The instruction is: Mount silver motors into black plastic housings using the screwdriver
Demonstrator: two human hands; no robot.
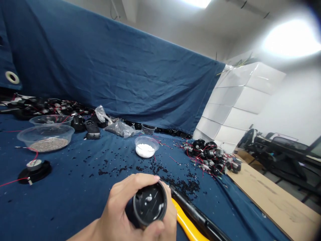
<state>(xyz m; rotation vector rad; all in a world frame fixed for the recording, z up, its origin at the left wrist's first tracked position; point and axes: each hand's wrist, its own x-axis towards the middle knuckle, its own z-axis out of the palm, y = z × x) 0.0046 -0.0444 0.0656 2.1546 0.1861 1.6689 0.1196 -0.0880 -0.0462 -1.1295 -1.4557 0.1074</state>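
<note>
My left hand [120, 214] reaches in from the bottom edge and is closed around a round black part [149, 205], its open face turned toward me, with white specks inside. Right beside it lies a tool with a yellow handle [185, 223] and a long black shaft [198, 216], touching or nearly touching the part. My right hand is out of the picture. Black crumbs [175, 180] are scattered on the blue cloth just beyond the hand.
A small cup of white bits [145, 150] stands mid-table. At the left are clear bowls [45, 137] and a black disc with red wire [33, 170]. A pile of black parts with red wires [213, 157] lies at the right. A brown board [271, 197] adjoins the table.
</note>
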